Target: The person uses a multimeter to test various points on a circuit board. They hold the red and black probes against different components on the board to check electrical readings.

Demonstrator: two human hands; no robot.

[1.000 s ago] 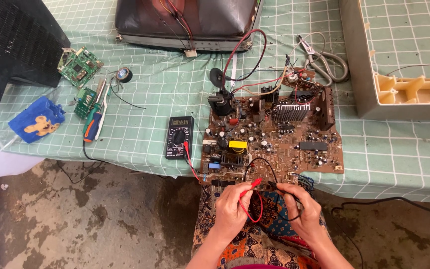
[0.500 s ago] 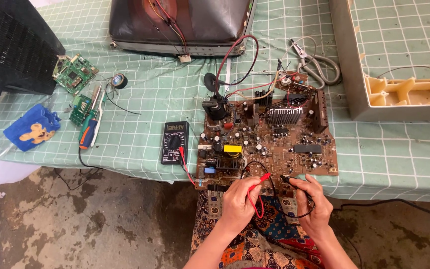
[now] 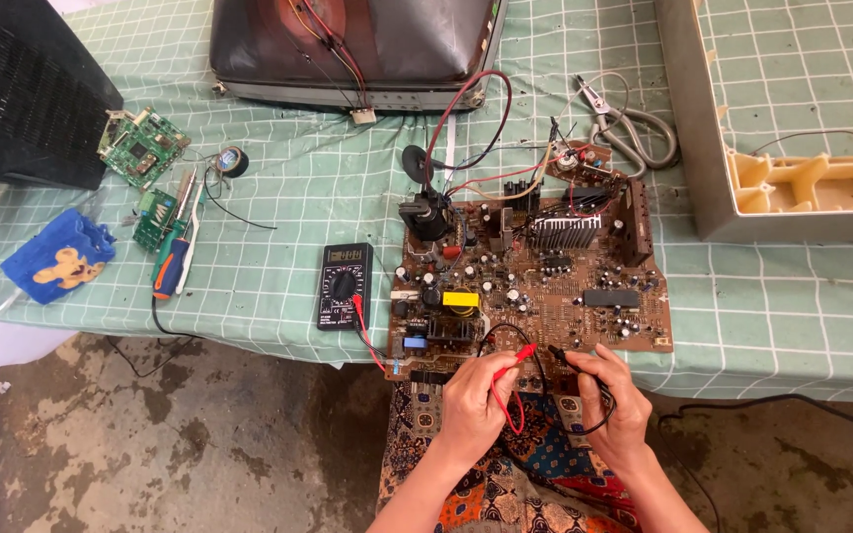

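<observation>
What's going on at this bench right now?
A person holds a red meter probe in the left hand and a black meter probe in the right hand, both tips at the near edge of a large brown circuit board on the green checked tablecloth. A black digital multimeter lies just left of the board, and a screwdriver with a red and blue handle further left.

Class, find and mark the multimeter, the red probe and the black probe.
multimeter (image 3: 345,286): head view, on its dial.
red probe (image 3: 522,352): head view, on its red handle tip.
black probe (image 3: 558,353): head view, on its front end.
</observation>
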